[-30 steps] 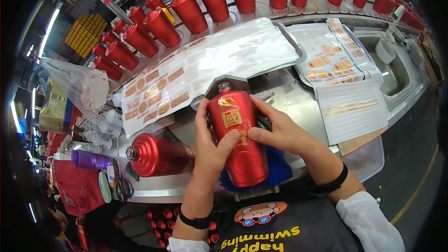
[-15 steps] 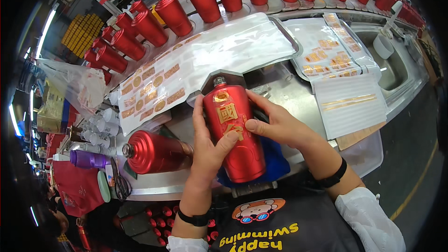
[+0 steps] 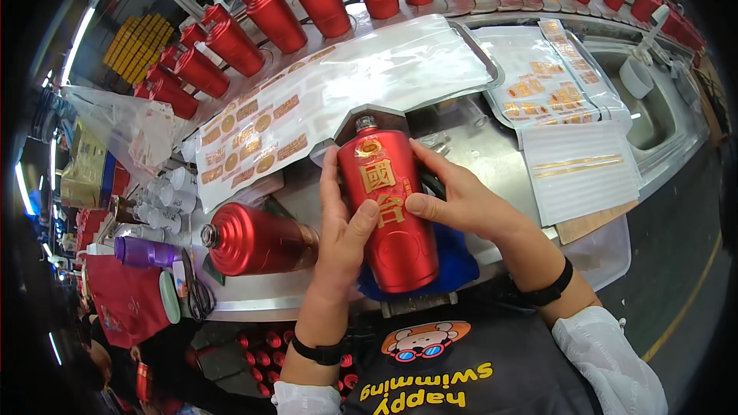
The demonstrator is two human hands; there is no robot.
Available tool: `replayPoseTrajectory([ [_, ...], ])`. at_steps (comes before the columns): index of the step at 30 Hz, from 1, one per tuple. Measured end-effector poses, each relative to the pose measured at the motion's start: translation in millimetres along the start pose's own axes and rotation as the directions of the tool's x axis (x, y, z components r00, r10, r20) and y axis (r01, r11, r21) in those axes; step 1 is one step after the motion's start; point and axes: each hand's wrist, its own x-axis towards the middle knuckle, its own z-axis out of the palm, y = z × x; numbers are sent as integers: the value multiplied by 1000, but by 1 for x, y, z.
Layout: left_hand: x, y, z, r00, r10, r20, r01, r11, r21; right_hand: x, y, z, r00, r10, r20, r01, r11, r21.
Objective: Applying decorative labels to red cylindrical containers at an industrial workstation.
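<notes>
A red metallic bottle (image 3: 400, 257) with gold raised characters and a bare glass neck leans between my hands. My left hand (image 3: 344, 234) holds its left side, the thumb beside the lower gold character. My right hand (image 3: 465, 196) grips the right side, thumb pressed on the front near that same character. Under the bottle is a blue cloth (image 3: 455, 263), and behind its neck stands an angled metal rest (image 3: 374, 114). A second red bottle (image 3: 257, 240) lies on its side left of my left hand.
A sheet of gold stickers (image 3: 261, 138) lies beyond the bottle. To the right are a tray of gold labels (image 3: 547, 96), a white sheet with gold strips (image 3: 578, 173) and a sink (image 3: 653, 119). Red capped bottles (image 3: 321, 1) line a conveyor behind. Small glasses (image 3: 165, 200) and a purple cup (image 3: 144, 252) stand left.
My left thumb has moved off the lower gold character, which now shows more fully. The held bottle sits slightly farther right. On the conveyor the bottles have travelled to the right.
</notes>
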Motion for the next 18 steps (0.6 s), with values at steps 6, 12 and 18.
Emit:
replayPoseTrajectory([
  [6,1,2,1,1000,13,18,-14,999,49,1,3,-1,1000,-15,-22,14,999,-51],
  [12,0,5,5,999,31,-11,-30,992,121,-1,1,1,1000,-18,-8,18,1000,-19],
  [18,13,5,5,995,7,-96,-1,998,60,-1,5,0,1000,-13,-1,13,1000,12],
])
